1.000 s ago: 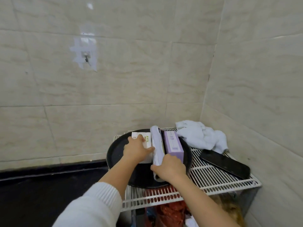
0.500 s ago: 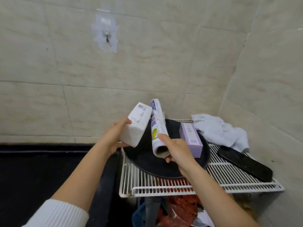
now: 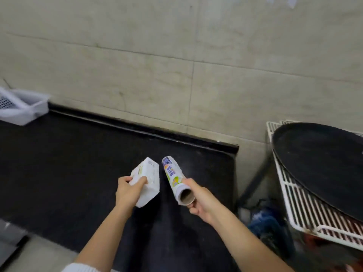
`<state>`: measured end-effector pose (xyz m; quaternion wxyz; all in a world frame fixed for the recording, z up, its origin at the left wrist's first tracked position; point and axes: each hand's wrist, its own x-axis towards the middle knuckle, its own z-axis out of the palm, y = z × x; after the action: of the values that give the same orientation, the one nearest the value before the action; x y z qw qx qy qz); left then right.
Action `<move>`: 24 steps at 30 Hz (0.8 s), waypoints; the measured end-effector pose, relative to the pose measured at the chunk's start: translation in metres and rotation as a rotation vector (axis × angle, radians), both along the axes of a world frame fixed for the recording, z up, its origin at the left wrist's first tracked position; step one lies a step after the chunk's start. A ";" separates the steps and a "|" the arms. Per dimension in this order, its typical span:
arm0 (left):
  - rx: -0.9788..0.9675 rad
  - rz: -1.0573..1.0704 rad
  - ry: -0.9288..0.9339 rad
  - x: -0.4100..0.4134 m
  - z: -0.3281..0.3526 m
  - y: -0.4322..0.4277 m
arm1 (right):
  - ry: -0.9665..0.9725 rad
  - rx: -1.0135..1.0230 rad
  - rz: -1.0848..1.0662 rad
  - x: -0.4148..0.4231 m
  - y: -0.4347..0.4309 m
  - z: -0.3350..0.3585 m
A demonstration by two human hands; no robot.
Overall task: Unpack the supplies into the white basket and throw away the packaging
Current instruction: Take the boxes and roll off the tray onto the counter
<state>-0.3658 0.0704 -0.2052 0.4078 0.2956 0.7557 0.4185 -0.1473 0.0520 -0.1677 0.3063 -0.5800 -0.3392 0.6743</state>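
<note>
Now my left hand (image 3: 127, 191) grips a white pack (image 3: 146, 181) from its near side, fingers wrapped over its top edge, and my right hand (image 3: 200, 201) clasps a wrapped roll (image 3: 174, 178) near its open cardboard end, which points back at me. Both are held in the air above the black tabletop (image 3: 68, 163), side by side and just apart. The white basket (image 3: 21, 107) sits at the far left of the tabletop, against the tiled wall (image 3: 157, 55), well apart from my hands. At the right, a round black tray (image 3: 322, 163) rests on a white wire rack (image 3: 306, 209)
</note>
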 end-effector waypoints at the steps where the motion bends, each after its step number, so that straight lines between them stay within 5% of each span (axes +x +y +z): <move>1: -0.013 -0.006 0.078 -0.014 -0.011 -0.003 | -0.052 -0.006 0.022 -0.015 -0.001 -0.016; 8: 0.045 -0.244 0.479 -0.059 -0.058 -0.034 | -0.258 -0.033 0.167 -0.080 -0.023 -0.086; 16: 0.072 -0.311 0.522 -0.057 -0.062 -0.039 | -0.407 -0.006 0.195 -0.090 -0.024 -0.098; 24: 0.159 -0.338 0.633 -0.044 -0.032 0.001 | -0.482 0.079 0.132 -0.052 0.004 -0.040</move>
<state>-0.4094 0.0718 -0.2368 0.1928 0.5618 0.7503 0.2904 -0.1997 0.0559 -0.2080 0.1943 -0.6881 -0.4659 0.5212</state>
